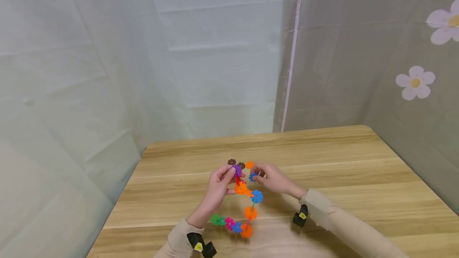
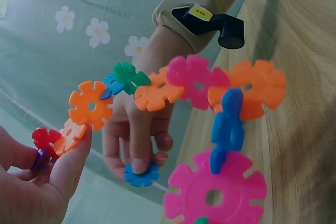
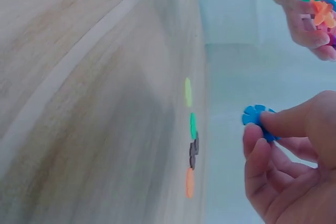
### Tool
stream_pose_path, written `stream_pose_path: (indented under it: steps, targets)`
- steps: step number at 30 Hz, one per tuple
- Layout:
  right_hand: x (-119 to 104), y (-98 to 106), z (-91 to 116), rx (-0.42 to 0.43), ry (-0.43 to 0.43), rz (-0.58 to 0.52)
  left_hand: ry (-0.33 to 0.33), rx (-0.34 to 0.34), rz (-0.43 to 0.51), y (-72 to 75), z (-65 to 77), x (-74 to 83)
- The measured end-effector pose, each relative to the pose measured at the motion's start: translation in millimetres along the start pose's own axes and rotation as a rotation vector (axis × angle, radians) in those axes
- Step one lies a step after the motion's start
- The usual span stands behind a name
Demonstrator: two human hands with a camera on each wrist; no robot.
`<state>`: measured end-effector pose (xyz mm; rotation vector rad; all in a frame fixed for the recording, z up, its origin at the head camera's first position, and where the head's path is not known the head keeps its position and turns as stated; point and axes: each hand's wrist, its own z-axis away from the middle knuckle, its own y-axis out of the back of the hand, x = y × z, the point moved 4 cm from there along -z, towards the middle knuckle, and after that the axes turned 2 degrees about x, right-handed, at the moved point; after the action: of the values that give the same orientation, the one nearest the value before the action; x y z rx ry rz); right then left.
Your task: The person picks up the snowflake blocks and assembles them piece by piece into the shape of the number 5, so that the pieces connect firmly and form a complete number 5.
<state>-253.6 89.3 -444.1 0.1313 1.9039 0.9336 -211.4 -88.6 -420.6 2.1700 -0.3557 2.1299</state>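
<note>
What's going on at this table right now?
A person's left hand pinches a purple disc at one end of a chain of notched, colorful discs. The right hand holds a loose blue disc, not joined to the chain. An orange disc and two dark discs lie on the table beyond.

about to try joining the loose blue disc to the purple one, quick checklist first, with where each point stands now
1. Right hand has the loose blue disc pinched: ok.
2. Left hand steadies the chain by its purple disc: ok.
3. Blue disc brought up to the purple one: not ok, they are apart.
4. Slots of the two discs lined up: cannot tell, too small and partly covered.
5. Every joint in the chain pushed fully home: cannot tell at this size.
6. Loose orange disc lying on the table, beyond the hands: ok.
</note>
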Motion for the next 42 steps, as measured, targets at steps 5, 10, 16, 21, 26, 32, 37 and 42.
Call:
stream_pose_path:
  steps: [5, 10, 16, 21, 26, 32, 37, 42]
  targets:
    - [-4.6, 4.8, 0.3, 0.045, -0.012, -0.025, 0.014, -0.001, 0.008, -0.6, -1.2, -2.2]
    - [-8.8, 7.2, 1.7, 0.076, -0.001, -0.056, 0.037, 0.014, 0.005, -0.5, -2.1, -4.8]
    - [-17.9, 10.0, 4.6, 0.134, 0.041, -0.099, 0.065, 0.029, 0.008, -0.6, -1.8, -6.5]
    - [-26.7, 14.2, 7.2, 0.201, 0.079, -0.169, 0.073, 0.033, 0.003, -1.1, -1.8, -7.5]
    - [-34.2, 18.6, 6.9, 0.244, 0.131, -0.198, 0.059, 0.027, 0.005, -2.4, -2.5, -7.5]
    - [-39.9, 21.2, 6.4, 0.248, 0.167, -0.192, 0.069, 0.009, -0.012, -3.1, -3.2, -9.5]
    - [-44.4, 24.1, 4.9, 0.247, 0.242, -0.162, 0.066, -0.015, -0.031, -4.7, -2.7, -9.3]
    - [-51.0, 28.6, 3.2, 0.255, 0.371, -0.091, 0.063, -0.036, -0.041, -9.1, -0.6, -5.5]
